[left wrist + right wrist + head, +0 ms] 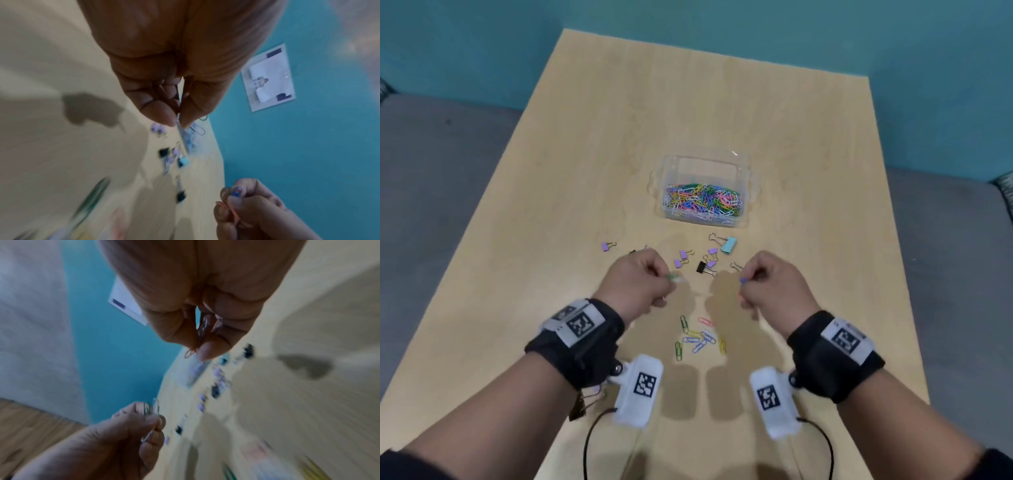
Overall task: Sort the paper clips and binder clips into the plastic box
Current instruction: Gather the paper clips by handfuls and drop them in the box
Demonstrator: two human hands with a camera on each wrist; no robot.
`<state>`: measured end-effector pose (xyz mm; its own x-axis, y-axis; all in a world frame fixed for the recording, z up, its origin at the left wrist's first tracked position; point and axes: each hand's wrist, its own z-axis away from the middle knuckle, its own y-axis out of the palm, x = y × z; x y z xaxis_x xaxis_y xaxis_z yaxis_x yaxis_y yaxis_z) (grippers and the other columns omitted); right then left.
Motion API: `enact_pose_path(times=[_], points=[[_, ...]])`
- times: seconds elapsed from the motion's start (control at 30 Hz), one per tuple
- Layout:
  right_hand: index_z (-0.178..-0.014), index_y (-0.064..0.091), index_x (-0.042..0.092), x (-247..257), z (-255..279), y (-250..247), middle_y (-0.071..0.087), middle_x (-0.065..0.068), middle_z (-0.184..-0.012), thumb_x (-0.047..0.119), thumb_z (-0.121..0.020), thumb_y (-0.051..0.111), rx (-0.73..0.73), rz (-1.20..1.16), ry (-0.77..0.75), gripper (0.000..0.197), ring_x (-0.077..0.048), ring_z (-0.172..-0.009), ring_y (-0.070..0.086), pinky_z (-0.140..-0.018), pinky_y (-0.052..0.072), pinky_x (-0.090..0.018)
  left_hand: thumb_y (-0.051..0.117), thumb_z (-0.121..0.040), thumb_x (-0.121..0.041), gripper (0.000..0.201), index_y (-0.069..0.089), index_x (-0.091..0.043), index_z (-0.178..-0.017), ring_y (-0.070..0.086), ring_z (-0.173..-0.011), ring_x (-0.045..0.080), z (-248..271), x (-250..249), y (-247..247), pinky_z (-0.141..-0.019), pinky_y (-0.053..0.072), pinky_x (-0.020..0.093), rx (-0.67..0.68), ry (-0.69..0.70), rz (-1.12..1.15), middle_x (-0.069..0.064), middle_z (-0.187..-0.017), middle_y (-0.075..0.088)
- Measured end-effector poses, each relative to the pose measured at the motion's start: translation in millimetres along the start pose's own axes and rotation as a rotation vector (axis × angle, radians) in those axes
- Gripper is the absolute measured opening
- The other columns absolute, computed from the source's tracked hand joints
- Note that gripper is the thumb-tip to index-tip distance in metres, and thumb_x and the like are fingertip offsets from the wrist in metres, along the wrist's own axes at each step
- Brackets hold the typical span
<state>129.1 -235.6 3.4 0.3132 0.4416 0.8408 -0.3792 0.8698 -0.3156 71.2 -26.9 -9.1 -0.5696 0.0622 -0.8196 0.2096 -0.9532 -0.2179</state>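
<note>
A clear plastic box (667, 164) sits mid-table with several coloured paper clips in its near part. My left hand (643, 281) hovers above the table short of the box and pinches paper clips (197, 128), one green and one pale. My right hand (763, 284) is level with it and pinches paper clips (192, 351), a blue one (743, 280) and an orange one. Loose paper clips (700, 337) lie on the table between my wrists. Purple, black and light blue binder clips (728, 245) are scattered between my hands and the box.
The wooden table (722, 120) stands against a teal wall with grey seating on either side. One purple binder clip (606, 246) lies apart on the left. Cables (589, 442) trail from the wrist cameras near the table's front edge.
</note>
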Motion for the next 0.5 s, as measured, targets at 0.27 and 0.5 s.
enact_pose_path(times=[0.27,0.5], points=[[-0.066,0.053,0.015,115,-84,-23,0.059,-0.012,-0.063,-0.008,-0.069,0.053,-0.143,0.043,-0.266,0.023,-0.022,-0.052,0.063,-0.054,0.055,-0.039,0.067,-0.070,0.008,0.029,0.054,-0.015,-0.059,0.056,-0.044,0.015,-69,-111,-15,-0.060,0.057,0.044,-0.162,0.297,-0.119,0.003,-0.055,0.055],[-0.084,0.057,0.016,102,-121,-7,0.059,-0.006,-0.077,0.004,-0.075,0.059,-0.047,0.285,-0.112,0.015,-0.029,-0.066,0.067,-0.062,0.060,-0.046,0.070,-0.072,-0.009,0.015,0.062,-0.020,-0.078,0.069,-0.071,0.024,-97,-118,7,-0.067,0.057,0.035,-0.100,0.268,-0.452,0.002,-0.077,0.066]])
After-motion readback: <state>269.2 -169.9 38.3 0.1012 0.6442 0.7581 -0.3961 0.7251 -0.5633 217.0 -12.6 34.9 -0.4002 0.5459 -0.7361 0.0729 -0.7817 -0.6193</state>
